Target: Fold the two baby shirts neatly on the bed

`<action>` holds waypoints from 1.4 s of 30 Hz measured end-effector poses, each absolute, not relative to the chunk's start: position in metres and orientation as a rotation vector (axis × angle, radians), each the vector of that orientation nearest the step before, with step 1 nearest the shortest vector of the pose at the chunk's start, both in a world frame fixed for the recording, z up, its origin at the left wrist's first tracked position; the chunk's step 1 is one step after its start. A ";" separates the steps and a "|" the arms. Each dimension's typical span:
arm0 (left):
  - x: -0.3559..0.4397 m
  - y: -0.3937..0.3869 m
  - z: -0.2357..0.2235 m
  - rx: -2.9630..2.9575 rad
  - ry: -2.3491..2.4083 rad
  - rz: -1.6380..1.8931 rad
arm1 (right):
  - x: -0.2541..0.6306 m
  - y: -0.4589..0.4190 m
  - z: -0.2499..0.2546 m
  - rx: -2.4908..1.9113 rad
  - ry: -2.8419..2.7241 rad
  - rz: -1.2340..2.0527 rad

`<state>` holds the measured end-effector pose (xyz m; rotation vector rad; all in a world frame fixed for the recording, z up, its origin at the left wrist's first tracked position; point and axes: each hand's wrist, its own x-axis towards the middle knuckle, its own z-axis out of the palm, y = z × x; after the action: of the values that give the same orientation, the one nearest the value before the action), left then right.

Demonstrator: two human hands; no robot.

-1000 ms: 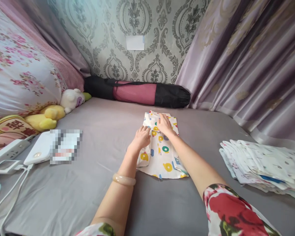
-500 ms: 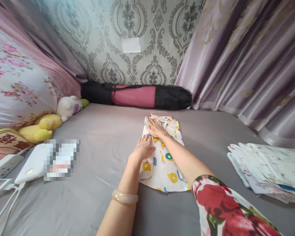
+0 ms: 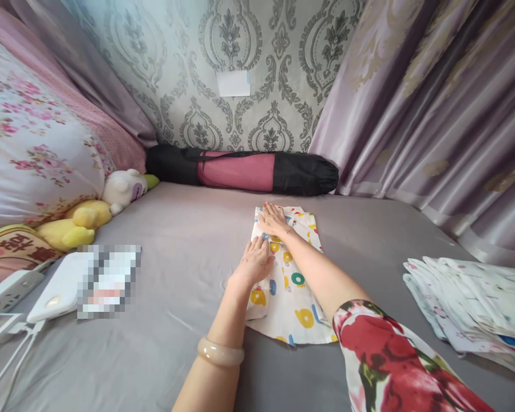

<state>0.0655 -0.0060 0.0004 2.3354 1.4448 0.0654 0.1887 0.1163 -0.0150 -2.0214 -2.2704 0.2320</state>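
Observation:
A small white garment [image 3: 292,286] printed with yellow, green and blue shapes lies folded lengthwise on the grey bedsheet [image 3: 175,320]. My left hand [image 3: 256,262] rests flat on its left folded edge, fingers stretched out. My right hand [image 3: 274,220] lies flat on the garment's far end, fingers spread and pressing the cloth down. A pale bangle [image 3: 220,353] circles my left wrist. My right arm wears a red floral sleeve [image 3: 395,366].
A stack of folded pale clothes [image 3: 472,300] lies at the right. A rolled pink mat in a black bag [image 3: 244,170] lies against the wall. Plush toys [image 3: 94,212], a floral pillow [image 3: 30,149], a power strip [image 3: 8,289] and cables sit at the left.
My right hand has slid from the middle of the garment up and left to its far end. My left hand stayed on the left edge.

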 end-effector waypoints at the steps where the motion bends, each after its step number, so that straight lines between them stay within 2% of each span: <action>1: 0.066 -0.005 -0.001 2.341 1.429 0.058 | 0.188 0.119 -0.017 -2.037 -2.255 0.224; 13: 0.066 -0.001 -0.011 2.386 1.349 0.127 | 0.189 0.129 -0.012 -2.079 -2.264 0.363; 16: 0.067 -0.003 -0.008 2.360 1.352 0.127 | 0.184 0.127 -0.008 -1.985 -2.313 0.299; 23: 0.065 0.000 -0.013 2.366 1.294 0.199 | 0.168 0.120 -0.028 -1.874 -2.417 0.287; 31: 0.064 -0.001 -0.007 2.335 1.326 0.113 | 0.178 0.117 -0.022 -1.842 -2.303 0.376; 36: 0.065 -0.001 -0.008 2.314 1.341 0.103 | 0.196 0.103 -0.018 -1.968 -2.196 0.221; 42: 0.065 -0.001 -0.008 2.341 1.348 0.057 | 0.205 0.090 -0.026 -2.045 -2.195 0.205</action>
<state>0.0652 -0.0010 -0.0076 2.3413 1.3482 0.0574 0.2047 0.0901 -0.0262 -2.0448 -2.1946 0.2051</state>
